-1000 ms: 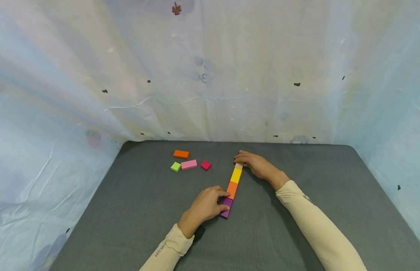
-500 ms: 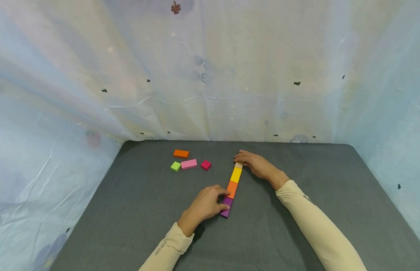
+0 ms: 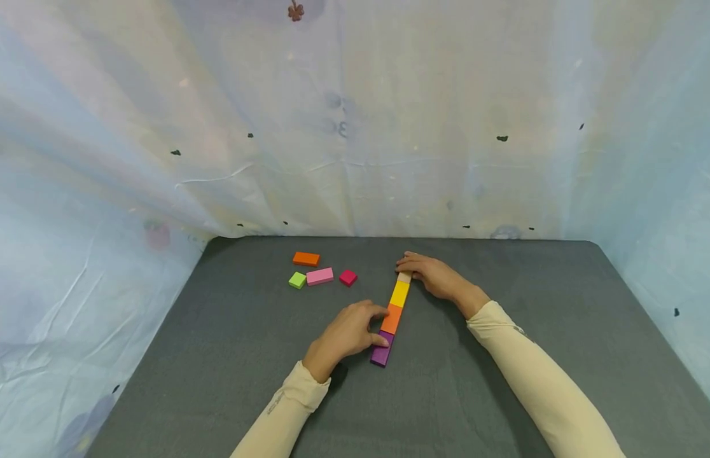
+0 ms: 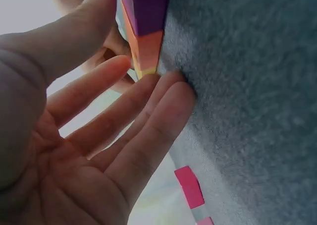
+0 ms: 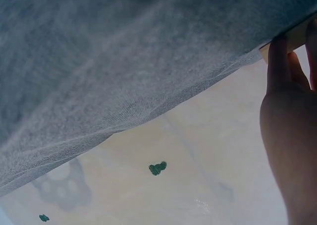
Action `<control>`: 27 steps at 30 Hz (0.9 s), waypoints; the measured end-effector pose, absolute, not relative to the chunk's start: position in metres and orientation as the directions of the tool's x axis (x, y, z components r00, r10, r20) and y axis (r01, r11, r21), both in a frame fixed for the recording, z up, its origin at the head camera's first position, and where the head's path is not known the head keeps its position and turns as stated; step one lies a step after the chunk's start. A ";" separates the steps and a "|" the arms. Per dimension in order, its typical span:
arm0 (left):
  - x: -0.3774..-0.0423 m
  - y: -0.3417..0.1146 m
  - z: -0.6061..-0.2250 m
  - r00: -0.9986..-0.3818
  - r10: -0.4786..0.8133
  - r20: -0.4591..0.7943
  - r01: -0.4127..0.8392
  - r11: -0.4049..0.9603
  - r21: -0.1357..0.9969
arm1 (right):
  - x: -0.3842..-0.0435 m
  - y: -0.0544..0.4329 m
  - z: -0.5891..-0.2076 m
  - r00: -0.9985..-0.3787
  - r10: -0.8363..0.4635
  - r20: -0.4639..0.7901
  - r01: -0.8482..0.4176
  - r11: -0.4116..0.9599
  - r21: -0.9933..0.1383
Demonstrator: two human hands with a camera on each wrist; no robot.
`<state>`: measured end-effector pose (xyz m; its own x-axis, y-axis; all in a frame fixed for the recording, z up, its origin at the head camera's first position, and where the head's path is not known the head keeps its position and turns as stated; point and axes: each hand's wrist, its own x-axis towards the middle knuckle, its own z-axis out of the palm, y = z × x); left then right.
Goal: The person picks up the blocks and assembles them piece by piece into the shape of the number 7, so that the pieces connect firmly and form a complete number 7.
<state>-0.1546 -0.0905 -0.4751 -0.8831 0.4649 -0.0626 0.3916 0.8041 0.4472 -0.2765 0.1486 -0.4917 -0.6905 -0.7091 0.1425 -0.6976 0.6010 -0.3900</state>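
Flat coloured blocks form one straight row in the head view: a beige block (image 3: 404, 277) at the far end, then a yellow block (image 3: 399, 294), an orange block (image 3: 392, 320) and a purple block (image 3: 381, 355) nearest me. My left hand (image 3: 345, 332) is at the row's left side, thumb by the purple block and index finger by the orange one. Its fingers (image 4: 158, 121) look extended in the left wrist view, with the palm facing the camera. At the far end my right hand (image 3: 438, 277) holds the beige block, whose far part is hidden under the fingers.
Left of the row lie a separate orange block (image 3: 306, 259), a pink block (image 3: 319, 276), a lime green block (image 3: 297, 280) and a red block (image 3: 348, 278). Grey cloth covers the table (image 3: 217, 362). A pale patterned sheet (image 3: 389, 127) hangs behind and along the sides.
My left hand has slid slightly away from me along the row, its fingers farther up the orange block. My right hand and the blocks stay practically where they were.
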 end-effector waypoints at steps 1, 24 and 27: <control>-0.155 -0.090 -0.474 -0.882 0.467 -0.062 0.397 0.807 0.437 | -0.276 0.149 -0.492 -0.691 -0.709 0.140 -0.696 0.600 -0.394; -0.160 -0.086 -0.475 -0.846 0.499 -0.190 0.415 0.838 0.353 | -0.279 0.147 -0.493 -0.680 -0.722 0.126 -0.690 0.573 -0.443; -0.161 -0.086 -0.477 -0.846 0.494 -0.199 0.403 0.838 0.369 | -0.278 0.148 -0.492 -0.680 -0.726 0.105 -0.683 0.574 -0.452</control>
<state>-0.1608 -0.0856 -0.4769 -0.8463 0.4941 -0.1990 0.4025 0.8379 0.3685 -0.2782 0.1476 -0.4917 -0.6799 -0.7257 0.1050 -0.6827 0.5743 -0.4518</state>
